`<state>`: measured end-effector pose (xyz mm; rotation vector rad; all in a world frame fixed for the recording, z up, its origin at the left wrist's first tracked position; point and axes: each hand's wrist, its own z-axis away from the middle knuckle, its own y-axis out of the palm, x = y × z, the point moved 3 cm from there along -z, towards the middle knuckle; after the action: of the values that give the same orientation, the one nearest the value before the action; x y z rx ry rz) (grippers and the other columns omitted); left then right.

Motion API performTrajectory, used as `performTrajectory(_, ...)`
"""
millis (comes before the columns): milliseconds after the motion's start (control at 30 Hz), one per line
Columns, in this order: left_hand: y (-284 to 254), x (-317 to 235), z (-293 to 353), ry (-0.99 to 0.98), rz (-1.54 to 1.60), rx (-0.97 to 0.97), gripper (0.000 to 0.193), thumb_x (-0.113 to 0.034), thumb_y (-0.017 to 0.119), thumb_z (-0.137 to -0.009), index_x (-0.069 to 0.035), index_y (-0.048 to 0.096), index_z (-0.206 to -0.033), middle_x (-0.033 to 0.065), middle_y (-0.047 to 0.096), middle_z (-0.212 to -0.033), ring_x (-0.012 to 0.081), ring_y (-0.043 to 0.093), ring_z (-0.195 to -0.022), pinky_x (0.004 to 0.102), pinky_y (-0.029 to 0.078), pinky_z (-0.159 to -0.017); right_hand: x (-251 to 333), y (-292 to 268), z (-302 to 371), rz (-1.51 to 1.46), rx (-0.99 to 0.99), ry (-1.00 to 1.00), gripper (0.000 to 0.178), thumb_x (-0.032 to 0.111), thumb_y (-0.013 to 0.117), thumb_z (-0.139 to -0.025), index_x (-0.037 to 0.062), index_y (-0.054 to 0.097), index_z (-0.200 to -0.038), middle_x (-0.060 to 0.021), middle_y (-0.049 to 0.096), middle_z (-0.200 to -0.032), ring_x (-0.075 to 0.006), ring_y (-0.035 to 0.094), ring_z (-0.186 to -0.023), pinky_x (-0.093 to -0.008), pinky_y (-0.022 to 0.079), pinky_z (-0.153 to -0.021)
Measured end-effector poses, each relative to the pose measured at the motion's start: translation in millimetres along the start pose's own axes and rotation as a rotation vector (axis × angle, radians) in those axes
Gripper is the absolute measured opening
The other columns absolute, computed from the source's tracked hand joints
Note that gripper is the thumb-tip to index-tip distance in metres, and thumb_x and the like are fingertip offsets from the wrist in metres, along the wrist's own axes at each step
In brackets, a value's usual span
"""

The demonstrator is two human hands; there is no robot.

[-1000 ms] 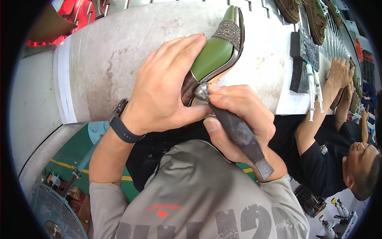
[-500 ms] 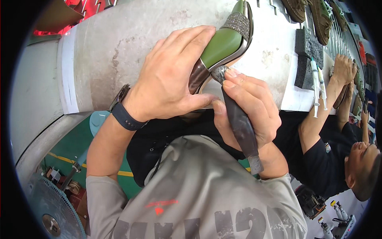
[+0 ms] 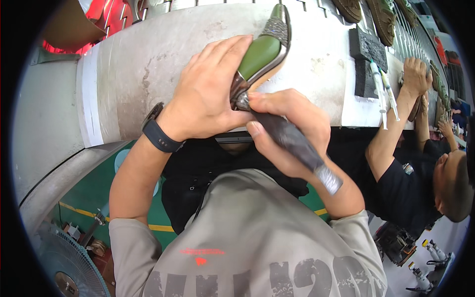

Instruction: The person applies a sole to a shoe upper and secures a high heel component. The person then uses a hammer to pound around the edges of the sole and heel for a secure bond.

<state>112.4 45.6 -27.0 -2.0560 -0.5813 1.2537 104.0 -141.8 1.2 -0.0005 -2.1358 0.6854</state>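
Observation:
A green shoe (image 3: 259,55) with a grey sparkly band and a dark brown heel part lies on its side on the pale worktop. Over its upper and heel end my left hand (image 3: 205,94) is wrapped, thumb toward me. My right hand (image 3: 299,116) grips a dark, tape-wrapped hand tool (image 3: 292,139) with a rounded, shiny end. That end presses against the shoe's edge at the heel, close to my left thumb. The tool's other, greyish end sticks out past my right wrist. Part of the heel is hidden under my left hand.
Black blocks (image 3: 367,47) and two syringes (image 3: 380,91) sit to the right. Beyond them a co-worker's arm (image 3: 396,123) reaches over the bench. Brown shoes (image 3: 381,22) rest on a slatted conveyor at the far right. A fan (image 3: 67,262) stands low at left.
The shoe and both hands sit slightly farther left in view. My right hand has brought the tool's rounded end from the sole edge toward the heel and tilted its handle flatter.

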Motion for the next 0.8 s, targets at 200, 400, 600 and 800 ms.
performTrajectory(200,-23,2,-1,0.059,0.112,0.221,0.099,-0.025,0.088,-0.068,0.004,0.042,-0.151,0.0256,0.050,-0.147,0.0443,0.049,-0.135,0.0464,0.040,-0.115,-3,-18,14,-0.362,0.127,0.396,0.028,0.002,0.077,-0.088,-0.0021,0.072,-0.115,-0.0142,0.077,-0.112,-0.0150,0.073,-0.096,-0.0302,0.058,-0.085)
performTrajectory(400,-12,-24,-13,-0.073,-0.018,0.204,0.096,-0.012,0.082,-0.077,0.001,0.033,-0.159,0.0257,0.054,-0.149,0.0418,0.054,-0.136,0.0428,0.042,-0.116,-35,-38,36,-0.657,-0.338,0.633,0.023,0.006,0.069,-0.096,-0.0057,0.072,-0.116,-0.0122,0.077,-0.109,-0.0127,0.070,-0.099,-0.0262,0.055,-0.087)
performTrajectory(600,11,-33,-39,-0.120,-0.024,0.133,0.105,-0.015,0.086,-0.081,-0.001,0.023,-0.164,0.0297,0.057,-0.143,0.0449,0.060,-0.128,0.0464,0.049,-0.107,-51,-20,33,-1.024,-0.497,0.658,0.028,0.009,0.067,-0.099,-0.0089,0.066,-0.121,-0.0203,0.073,-0.119,-0.0243,0.072,-0.105,-0.0378,0.060,-0.095)
performTrajectory(800,12,-27,-42,-0.113,-0.010,0.191,0.105,-0.011,0.083,-0.079,-0.001,0.022,-0.164,0.0300,0.067,-0.127,0.0476,0.068,-0.109,0.0469,0.055,-0.093,-49,-9,42,-0.930,-0.490,0.557,0.031,0.008,0.066,-0.099,-0.0109,0.063,-0.123,-0.0224,0.072,-0.122,-0.0245,0.070,-0.112,-0.0366,0.054,-0.103)
